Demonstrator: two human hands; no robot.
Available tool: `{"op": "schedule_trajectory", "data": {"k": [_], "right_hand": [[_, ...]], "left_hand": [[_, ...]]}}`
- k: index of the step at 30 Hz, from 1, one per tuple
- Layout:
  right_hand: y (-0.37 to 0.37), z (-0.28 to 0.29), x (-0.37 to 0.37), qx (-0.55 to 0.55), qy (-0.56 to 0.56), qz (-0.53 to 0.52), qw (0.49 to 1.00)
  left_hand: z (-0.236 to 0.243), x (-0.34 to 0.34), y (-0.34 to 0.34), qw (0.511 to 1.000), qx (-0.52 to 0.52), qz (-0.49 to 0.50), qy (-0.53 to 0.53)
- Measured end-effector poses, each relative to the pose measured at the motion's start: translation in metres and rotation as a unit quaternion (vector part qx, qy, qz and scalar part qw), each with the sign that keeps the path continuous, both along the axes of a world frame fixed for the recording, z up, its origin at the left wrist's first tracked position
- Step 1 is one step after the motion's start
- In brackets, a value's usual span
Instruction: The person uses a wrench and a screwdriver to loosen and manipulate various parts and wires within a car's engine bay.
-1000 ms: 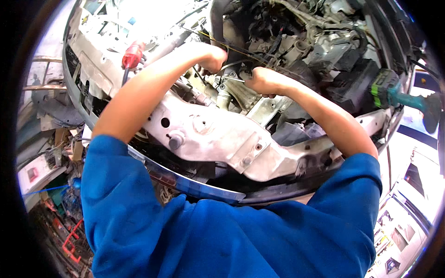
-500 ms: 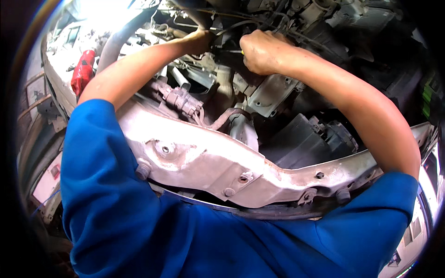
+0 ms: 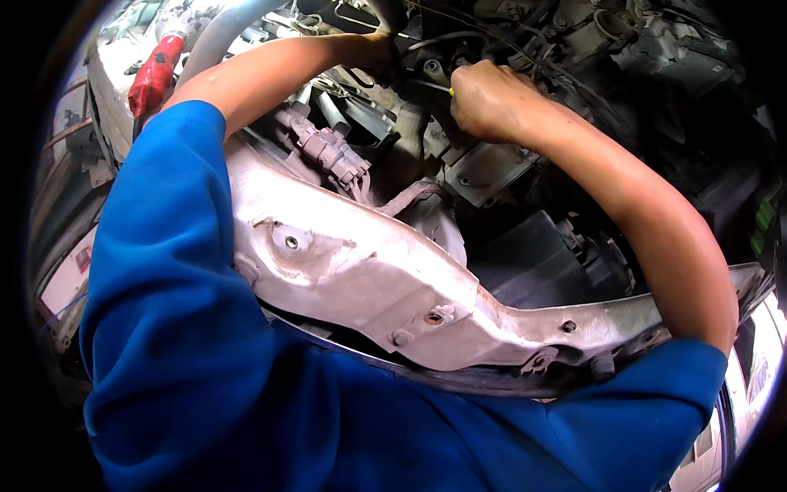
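Observation:
My right hand point(image 3: 492, 102) is closed in a fist deep in an engine bay, over the far side of the white body crossmember. From its thumb side a thin metal shaft point(image 3: 428, 84) with a bit of yellow at its base points left, like a screwdriver; the handle is hidden in the fist. My left hand point(image 3: 379, 56) reaches in at the shaft's other end, beside a grey hose. Shadow hides its fingers, so its grip does not show. Below the hands sit a dusty connector block point(image 3: 332, 154) and a metal bracket point(image 3: 490, 170).
The white crossmember point(image 3: 369, 275) runs across in front of me. A red cylindrical thing point(image 3: 154, 78) lies by my left forearm, near a thick grey hose point(image 3: 215, 37). A black plastic housing point(image 3: 525, 258) is below my right forearm. Cables and pipes crowd the far side.
The view has shifted slightly. My left elbow and sleeve have come up and forward; both hands now appear a little further right. My right fist stays closed on the shafted tool.

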State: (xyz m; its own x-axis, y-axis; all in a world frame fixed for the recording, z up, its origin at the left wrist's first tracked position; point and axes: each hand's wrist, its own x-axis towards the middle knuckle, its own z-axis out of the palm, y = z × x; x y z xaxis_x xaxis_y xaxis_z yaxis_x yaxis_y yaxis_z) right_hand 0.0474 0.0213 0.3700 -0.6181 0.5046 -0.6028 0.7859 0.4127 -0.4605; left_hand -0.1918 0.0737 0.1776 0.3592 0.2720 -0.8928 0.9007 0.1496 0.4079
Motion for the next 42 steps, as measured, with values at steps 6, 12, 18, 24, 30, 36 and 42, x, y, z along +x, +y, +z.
{"op": "schedule_trajectory", "data": {"k": [6,12,18,24,30,36,42], "right_hand": [[-0.005,-0.009,0.001,-0.014,0.011,-0.020,1.000],[-0.013,-0.020,0.010,0.032,-0.016,0.016,0.999],[-0.018,-0.014,0.012,0.031,-0.030,0.014,0.999],[-0.008,-0.008,0.004,0.000,-0.015,0.020,1.000],[-0.004,-0.007,0.003,0.000,-0.029,0.017,0.999],[-0.001,-0.015,0.009,0.034,-0.015,0.034,0.999],[0.001,-0.010,0.009,0.040,-0.018,0.045,0.998]], "left_hand": [[-0.002,-0.008,-0.004,0.995,-0.020,0.081,-0.057],[0.000,-0.003,-0.003,0.998,0.015,0.041,-0.041],[0.005,-0.002,-0.005,0.997,0.027,0.051,-0.053],[-0.002,-0.006,-0.006,0.996,0.044,0.041,-0.069],[0.003,0.001,-0.005,0.997,0.068,-0.032,-0.011],[-0.003,0.001,-0.003,0.998,0.058,-0.028,-0.011],[-0.008,-0.003,-0.004,0.998,0.056,-0.018,-0.034]]}}
